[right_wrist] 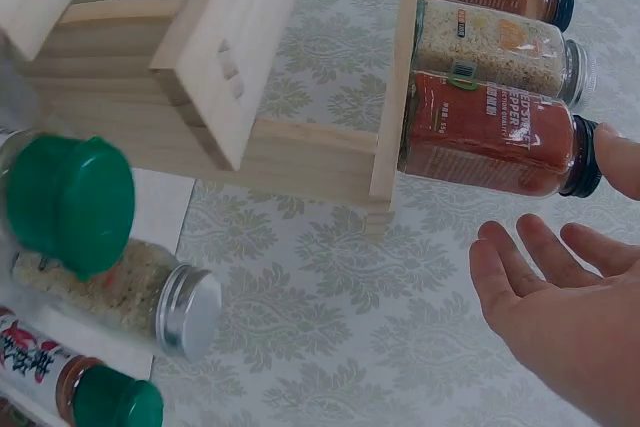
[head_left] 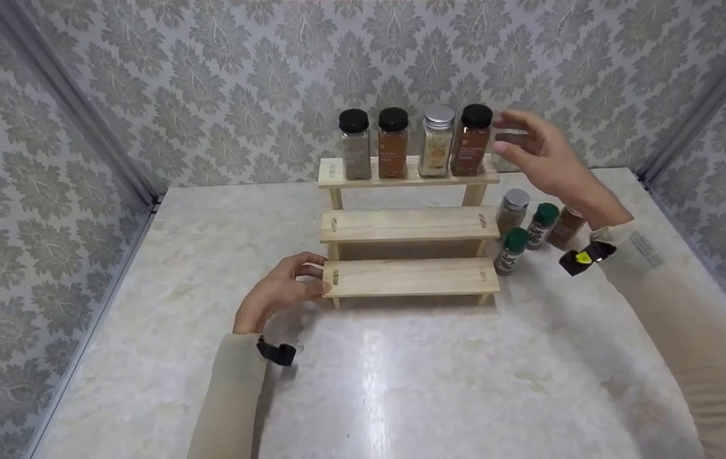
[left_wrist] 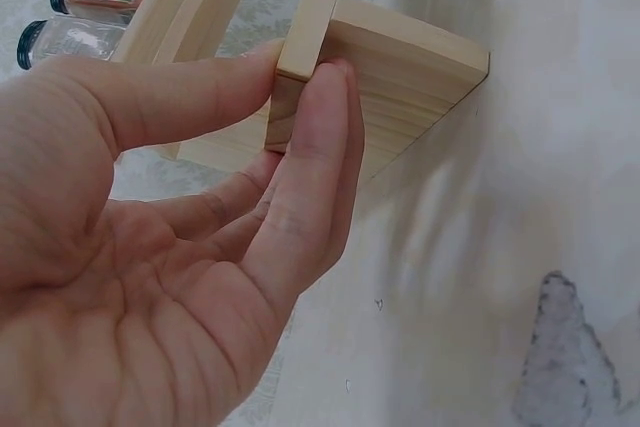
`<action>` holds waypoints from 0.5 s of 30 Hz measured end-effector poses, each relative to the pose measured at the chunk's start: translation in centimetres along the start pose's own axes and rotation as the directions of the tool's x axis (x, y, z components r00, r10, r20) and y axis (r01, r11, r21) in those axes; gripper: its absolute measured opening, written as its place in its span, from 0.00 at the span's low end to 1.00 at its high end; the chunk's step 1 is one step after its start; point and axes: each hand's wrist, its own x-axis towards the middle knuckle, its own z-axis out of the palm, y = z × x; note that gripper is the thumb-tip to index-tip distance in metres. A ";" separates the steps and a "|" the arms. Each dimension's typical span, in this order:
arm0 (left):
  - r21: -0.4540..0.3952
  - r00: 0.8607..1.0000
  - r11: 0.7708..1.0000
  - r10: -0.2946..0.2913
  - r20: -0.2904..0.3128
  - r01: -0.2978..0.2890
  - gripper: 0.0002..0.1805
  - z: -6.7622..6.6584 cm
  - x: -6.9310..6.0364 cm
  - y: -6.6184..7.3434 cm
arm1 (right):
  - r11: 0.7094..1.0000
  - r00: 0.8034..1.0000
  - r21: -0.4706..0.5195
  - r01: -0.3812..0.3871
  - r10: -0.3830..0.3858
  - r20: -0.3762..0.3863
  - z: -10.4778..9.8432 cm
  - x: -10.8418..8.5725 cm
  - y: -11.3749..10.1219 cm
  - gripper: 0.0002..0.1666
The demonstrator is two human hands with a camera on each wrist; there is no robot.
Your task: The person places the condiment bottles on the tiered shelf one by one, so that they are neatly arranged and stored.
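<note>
The left hand (head_left: 283,284) pinches the left end of the rack's (head_left: 410,277) lowest shelf, fingers clamped on the wood. The rack is pale, three steps rising toward the tabletop's (head_left: 210,268) back edge. Its top shelf carries four upright bottles: a grey bottle (head_left: 356,156), an orange bottle (head_left: 392,153), a pale bottle (head_left: 435,153) and — near the right end — a red bottle (head_left: 471,150), with white lettering and a black lid. Just right of it is the right hand (head_left: 540,153), fingers apart and loosely bent; whether the thumb touches the lid, I cannot tell. Beside the rack's right end stand two green-lidded jars (head_left: 511,255), a silver-lidded jar (head_left: 510,220) and a brown jar (head_left: 565,231).

Wide tabletop stretches from the rack to the left edge; only a narrow strip of top shelf shows past the red bottle — and the jars crowd the rack below.
</note>
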 end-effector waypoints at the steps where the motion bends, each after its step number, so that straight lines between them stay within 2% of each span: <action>1: 0.000 1.000 1.000 0.001 0.000 -0.001 0.31 0.0 -0.1 0.1 | 1.000 1.000 -0.010 -0.003 0.003 0.004 -0.1 -0.4 0.1 0.39; 9: -0.004 1.000 1.000 -0.014 -0.005 0.014 0.30 -0.2 -0.3 0.1 | 0.998 0.999 -0.048 -0.033 0.034 0.013 -0.7 -3.4 1.1 0.38; 15: 0.014 1.000 1.000 -0.005 0.001 0.005 0.30 -0.1 -0.1 0.1 | 0.997 0.999 -0.054 -0.050 0.050 -0.003 -0.8 -5.8 3.0 0.36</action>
